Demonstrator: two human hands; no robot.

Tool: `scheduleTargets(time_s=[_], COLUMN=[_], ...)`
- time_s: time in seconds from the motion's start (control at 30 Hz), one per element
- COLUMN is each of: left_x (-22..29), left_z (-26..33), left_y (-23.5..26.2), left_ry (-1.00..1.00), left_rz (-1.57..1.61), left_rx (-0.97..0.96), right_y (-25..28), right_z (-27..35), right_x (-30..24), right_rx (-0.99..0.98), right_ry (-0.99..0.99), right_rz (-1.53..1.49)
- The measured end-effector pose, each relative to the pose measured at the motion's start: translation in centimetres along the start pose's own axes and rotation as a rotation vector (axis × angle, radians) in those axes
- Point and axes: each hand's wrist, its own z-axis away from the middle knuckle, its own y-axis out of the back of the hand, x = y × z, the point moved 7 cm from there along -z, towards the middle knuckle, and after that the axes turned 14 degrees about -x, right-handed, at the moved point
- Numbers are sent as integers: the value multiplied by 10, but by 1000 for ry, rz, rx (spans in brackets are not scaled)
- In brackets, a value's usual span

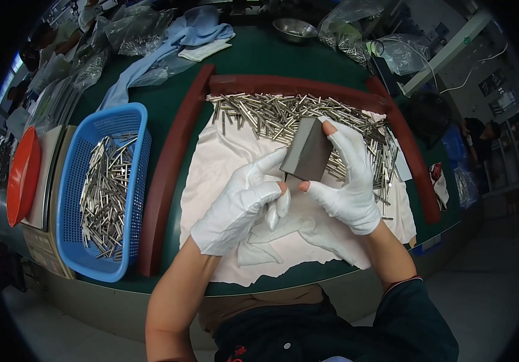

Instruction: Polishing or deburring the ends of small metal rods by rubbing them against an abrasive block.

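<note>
My right hand, in a white glove with bare thumb and fingertip, grips a dark grey block with a flat broad face and sharp edges. My left hand, gloved the same way, is closed close to the block's lower left edge. A thin metal pin shows above the left thumb, against the block; its lower part is hidden by the fingers. Beyond both hands many loose metal pins lie heaped on a pale pink cloth. Below the hands a crumpled white cloth lies on it.
Dark red rails frame the pink cloth on the green table. To the left stands a blue basket of metal pins, beside a red tray. A metal bowl, blue cloth and plastic bags lie farther back.
</note>
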Motion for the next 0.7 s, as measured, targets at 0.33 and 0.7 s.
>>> scheduleTargets(time_s=[0.33,0.7], left_x=[0,12], left_z=[-1,3], left_y=[-7,-5], left_ry=[2,-73], left_rz=[-23,-21], left_rx=[-48,-42], right_y=[2,2], right_z=[-2,2], right_x=[-8,-4], right_rx=[51,75], right_ry=[28,38], right_rz=[14,4])
